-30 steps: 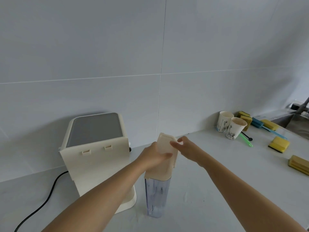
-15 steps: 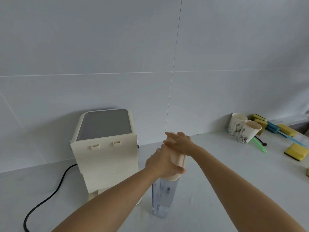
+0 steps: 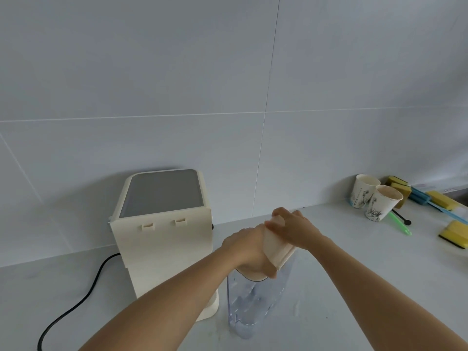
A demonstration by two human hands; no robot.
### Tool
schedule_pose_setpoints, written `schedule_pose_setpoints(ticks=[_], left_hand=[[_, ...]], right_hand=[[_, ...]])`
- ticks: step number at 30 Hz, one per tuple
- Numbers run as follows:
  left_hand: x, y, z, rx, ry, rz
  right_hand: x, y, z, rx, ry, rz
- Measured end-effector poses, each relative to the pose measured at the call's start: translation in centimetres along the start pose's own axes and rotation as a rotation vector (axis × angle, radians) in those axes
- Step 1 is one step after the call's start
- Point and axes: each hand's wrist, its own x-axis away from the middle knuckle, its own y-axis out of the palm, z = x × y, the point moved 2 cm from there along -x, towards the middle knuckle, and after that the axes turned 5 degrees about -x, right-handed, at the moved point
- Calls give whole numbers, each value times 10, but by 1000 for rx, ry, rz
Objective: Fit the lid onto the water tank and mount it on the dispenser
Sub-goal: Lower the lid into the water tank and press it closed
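A clear plastic water tank (image 3: pixel 253 302) stands upright on the grey counter, just right of the cream dispenser (image 3: pixel 162 236). A cream lid (image 3: pixel 277 249) sits on the tank's top, still tilted, its right edge raised. My left hand (image 3: pixel 247 247) grips the lid's left side with the thumb under its front edge. My right hand (image 3: pixel 293 228) lies flat on top of the lid, pressing on it. The dispenser's back panel with two small slots faces me.
A black power cord (image 3: pixel 76 302) runs from the dispenser to the lower left. At the right back stand two paper cups (image 3: pixel 374 201), with a green stick, yellow sponges (image 3: pixel 455 233) and a blue brush beside them. A tiled wall rises behind.
The lid has come down from a steep upright tilt to lie nearly flat on the tank. My right hand moved from its top edge onto its upper face.
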Motion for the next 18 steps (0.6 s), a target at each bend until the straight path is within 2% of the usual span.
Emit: schedule_pose_setpoints(ticks=[6, 10, 14, 18], left_hand=[[6, -16, -4, -118, 140, -99], [7, -23, -14, -124, 159, -121], [7, -22, -29, -48, 159, -83], [10, -11, -43, 55, 168, 31]], right_hand=[[15, 0, 24, -123, 54, 48], [26, -1, 33, -238, 40, 73], [36, 2, 34, -366, -20, 109], [49, 1, 44, -598, -63, 30]])
